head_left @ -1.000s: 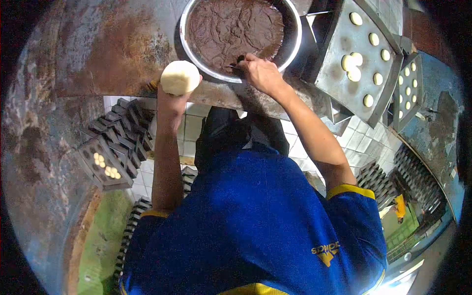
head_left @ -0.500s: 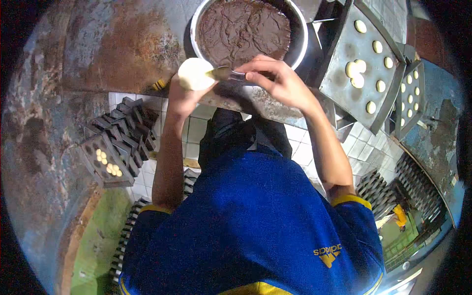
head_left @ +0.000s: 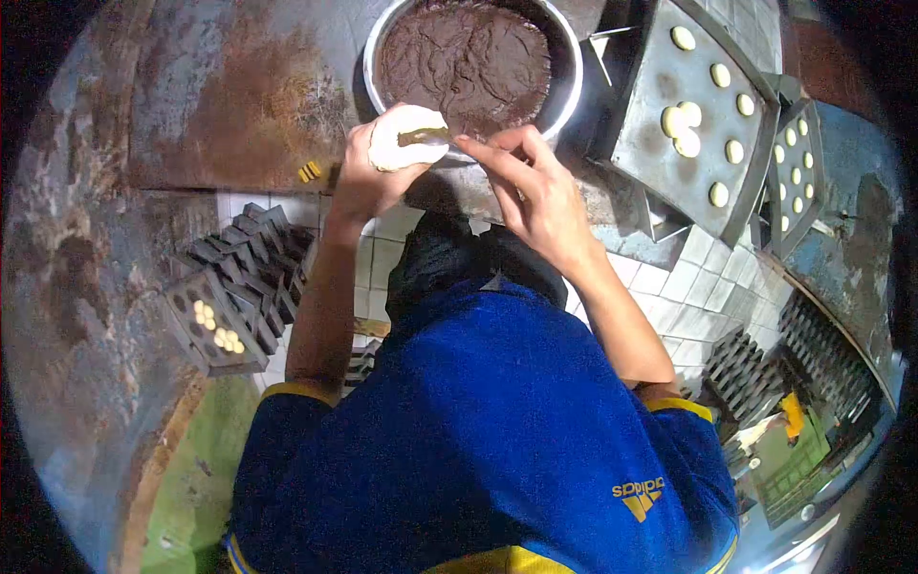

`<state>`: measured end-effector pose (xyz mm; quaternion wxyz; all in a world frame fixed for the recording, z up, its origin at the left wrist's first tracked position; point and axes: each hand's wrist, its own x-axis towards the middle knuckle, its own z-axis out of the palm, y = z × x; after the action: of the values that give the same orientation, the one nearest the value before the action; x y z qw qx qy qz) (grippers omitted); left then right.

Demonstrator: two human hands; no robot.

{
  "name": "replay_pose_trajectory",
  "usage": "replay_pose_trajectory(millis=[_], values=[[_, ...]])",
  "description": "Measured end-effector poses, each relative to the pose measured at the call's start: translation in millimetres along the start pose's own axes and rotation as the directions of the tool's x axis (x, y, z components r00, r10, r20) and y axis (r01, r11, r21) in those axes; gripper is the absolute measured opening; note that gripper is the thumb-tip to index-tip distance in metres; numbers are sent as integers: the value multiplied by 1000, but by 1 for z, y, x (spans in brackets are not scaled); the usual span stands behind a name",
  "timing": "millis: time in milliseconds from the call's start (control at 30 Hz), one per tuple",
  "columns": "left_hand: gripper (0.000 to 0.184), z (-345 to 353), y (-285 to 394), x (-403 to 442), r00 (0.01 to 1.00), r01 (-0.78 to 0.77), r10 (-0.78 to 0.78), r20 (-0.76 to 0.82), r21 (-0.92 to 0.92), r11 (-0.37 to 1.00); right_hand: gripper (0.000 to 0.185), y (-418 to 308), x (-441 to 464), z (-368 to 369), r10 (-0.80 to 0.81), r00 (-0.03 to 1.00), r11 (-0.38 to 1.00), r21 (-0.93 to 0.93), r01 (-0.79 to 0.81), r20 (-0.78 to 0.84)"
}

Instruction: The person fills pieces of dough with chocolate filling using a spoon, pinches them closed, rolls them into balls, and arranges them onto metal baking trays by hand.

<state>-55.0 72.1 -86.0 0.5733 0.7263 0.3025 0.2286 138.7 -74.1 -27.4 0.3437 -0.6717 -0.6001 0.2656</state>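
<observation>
My left hand [head_left: 366,177] is closed around a flattened round of white dough [head_left: 384,151], its face turned up at the near rim of a bowl. In my right hand [head_left: 540,191] is a spoon-like metal utensil [head_left: 438,136], pinched between thumb and fingers; most of its handle is hidden. Its tip touches the dough, where a brown smear [head_left: 413,140] shows. Just beyond both hands stands the large metal bowl [head_left: 577,81], filled with thick dark brown paste [head_left: 469,62].
To the right, a dark baking tray [head_left: 636,143] bears several pale dough balls [head_left: 719,75], three of them clustered. Another tray [head_left: 776,230] with balls lies beyond it. At lower left, stacked trays [head_left: 258,249] stand below the table edge. A striped yellow-black object [head_left: 309,171] lies on the worn table [head_left: 229,86].
The utensil has moved left onto the dough, and brown paste now shows at its centre. My left hand has tilted the dough; my right hand has dropped lower. The view has shifted slightly.
</observation>
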Motion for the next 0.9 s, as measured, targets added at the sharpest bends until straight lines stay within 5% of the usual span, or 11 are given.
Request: replay_pose_trajectory(millis=[100, 167, 267, 333, 400, 567, 600, 667, 700, 833, 900], values=[[29, 21, -9, -5, 997, 15, -22, -68, -103, 995, 48, 13, -21, 11, 17, 994, 999, 45, -13, -104], [27, 36, -17, -7, 954, 69, -116, -277, -173, 982, 42, 28, -41, 23, 93, 978, 992, 105, -74, -184], [24, 35, -33, 0, 941, 263, -319, -114, -348, 900, 25, 94, -93, 66, 331, 872, 941, 196, -276, -361], [25, 43, -35, 1, 955, 198, -277, -110, -458, 866, 19, 164, -145, 95, 530, 797, 847, 133, -515, -289], [31, 48, -29, 0, 955, 198, -293, -55, -619, 760, 20, 225, -188, 109, 538, 804, 839, 76, -538, -252], [34, 62, -7, 5, 963, 198, -270, -12, -647, 737, 22, 220, -165, 71, 667, 736, 741, 7, -671, -113], [35, 64, -1, 3, 968, 174, -251, -12, -688, 705, 22, 214, -165, 65, 667, 734, 741, 9, -671, -128], [40, 69, 9, 5, 959, 189, -282, -17, -704, 685, 28, 200, -163, 53, 610, 783, 701, -377, -605, -123], [44, 71, 11, 6, 971, 160, -239, -27, -667, 728, 33, 184, -145, 41, 605, 779, 724, -292, -625, -167], [54, 80, 24, 8, 984, 157, -179, 15, -558, 815, 61, 49, -64, -31, 337, 925, 920, 270, -284, -176], [56, 86, 35, 14, 993, 114, -91, 75, -417, 901, 76, 1, -37, -59, 129, 982, 983, 147, -109, -138]])
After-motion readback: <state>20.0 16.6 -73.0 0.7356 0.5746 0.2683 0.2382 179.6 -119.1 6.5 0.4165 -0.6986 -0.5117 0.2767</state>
